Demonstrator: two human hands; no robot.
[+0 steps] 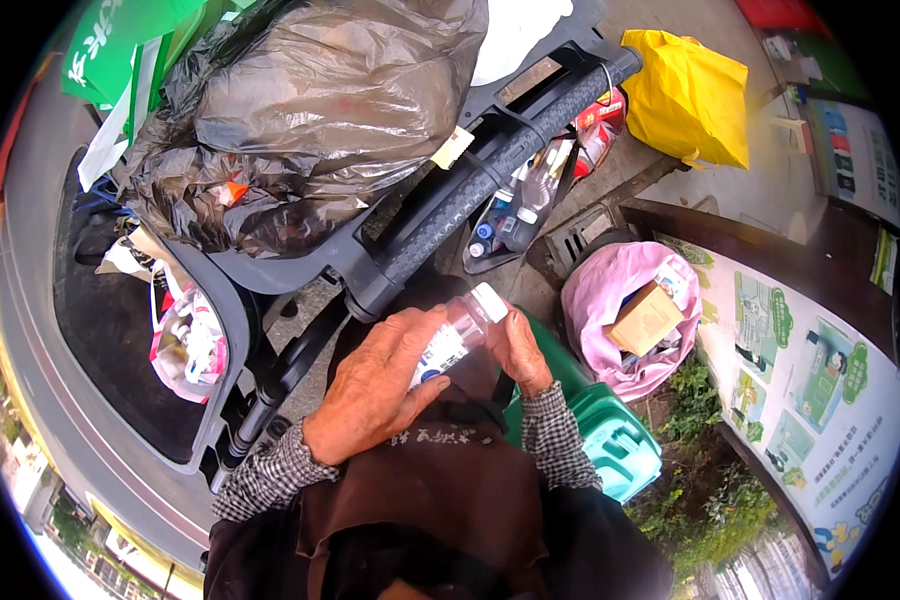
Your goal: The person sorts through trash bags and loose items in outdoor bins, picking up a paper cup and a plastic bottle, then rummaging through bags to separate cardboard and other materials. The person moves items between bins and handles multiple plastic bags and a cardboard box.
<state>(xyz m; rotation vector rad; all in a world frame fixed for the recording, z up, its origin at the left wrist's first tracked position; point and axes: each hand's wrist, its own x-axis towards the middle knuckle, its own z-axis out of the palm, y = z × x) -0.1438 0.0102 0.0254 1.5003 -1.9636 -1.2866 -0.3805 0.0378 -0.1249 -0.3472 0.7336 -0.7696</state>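
A clear plastic bottle point(462, 325) with a white cap and a white label is tilted in front of my chest, its cap end up and to the right. My left hand point(378, 378) is closed around its body, thumb along the label. My right hand point(522, 350) is closed at the neck, just below the cap; its fingertips are partly hidden behind the bottle. Beyond my hands runs the dark bar point(490, 170) of a large grey bin. Past that bar, a dark bag point(525, 210) holds several plastic bottles.
A bulging black rubbish bag point(320, 110) fills the bin top, beside a green bag point(135, 50). To the right are a pink bag point(590, 300) with a cardboard box point(647, 318), a yellow bag point(685, 95), a teal bin lid point(615, 440) and a printed board point(800, 370).
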